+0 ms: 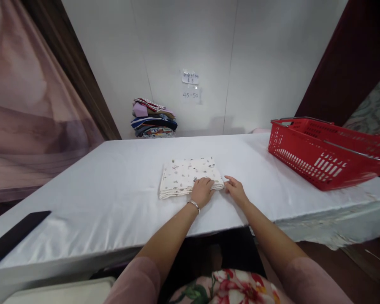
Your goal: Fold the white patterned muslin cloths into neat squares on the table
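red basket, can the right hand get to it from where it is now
Probably yes: the right hand, by the folded cloth, appears to grip nothing, and only white tablecloth shows between it and the red basket, though some stretching seems likely.

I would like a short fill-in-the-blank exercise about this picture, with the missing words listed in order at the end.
1. A bracelet circles only the person's ____ wrist, and that hand rests on the folded cloth.
2. The plastic basket on the table is ____ in colour.
3. The lower paper on the wall reads "45-____".
4. In the picture, the cloth lies to the ____ of the flat black object.

Missing words: left; red; 50; right.
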The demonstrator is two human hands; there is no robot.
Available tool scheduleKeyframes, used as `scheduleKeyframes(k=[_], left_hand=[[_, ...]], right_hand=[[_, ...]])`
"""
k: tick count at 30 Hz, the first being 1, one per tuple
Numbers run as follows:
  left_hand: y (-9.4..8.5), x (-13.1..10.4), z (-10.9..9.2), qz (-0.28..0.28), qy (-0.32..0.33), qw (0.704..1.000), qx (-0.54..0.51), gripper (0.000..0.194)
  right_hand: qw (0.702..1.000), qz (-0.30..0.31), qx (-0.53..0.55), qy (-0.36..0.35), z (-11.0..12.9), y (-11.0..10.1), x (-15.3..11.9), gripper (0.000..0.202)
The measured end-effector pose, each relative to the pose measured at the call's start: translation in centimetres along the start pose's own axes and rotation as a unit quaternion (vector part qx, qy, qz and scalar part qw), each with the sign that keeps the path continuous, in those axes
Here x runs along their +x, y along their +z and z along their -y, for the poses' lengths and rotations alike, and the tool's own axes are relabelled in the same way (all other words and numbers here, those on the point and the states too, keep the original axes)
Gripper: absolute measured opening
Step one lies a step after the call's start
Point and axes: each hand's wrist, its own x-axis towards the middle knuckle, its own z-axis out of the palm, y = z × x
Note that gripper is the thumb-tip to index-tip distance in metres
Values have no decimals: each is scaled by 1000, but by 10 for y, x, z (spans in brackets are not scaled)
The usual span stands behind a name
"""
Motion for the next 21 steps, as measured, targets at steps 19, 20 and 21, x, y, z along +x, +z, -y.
scheduleKeyframes(k=[19, 20, 21], left_hand=[[13, 11, -4, 15, -12, 997, 69, 22], [14, 10, -4, 14, -12, 997, 74, 23], [14, 9, -4, 14, -11, 997, 77, 23]], right_hand=[[999, -14, -41, -20, -5, -1, 0, 43], [999, -13, -43, -20, -4, 0, 0, 44], [999, -12, -49, -22, -3, 0, -1, 45]])
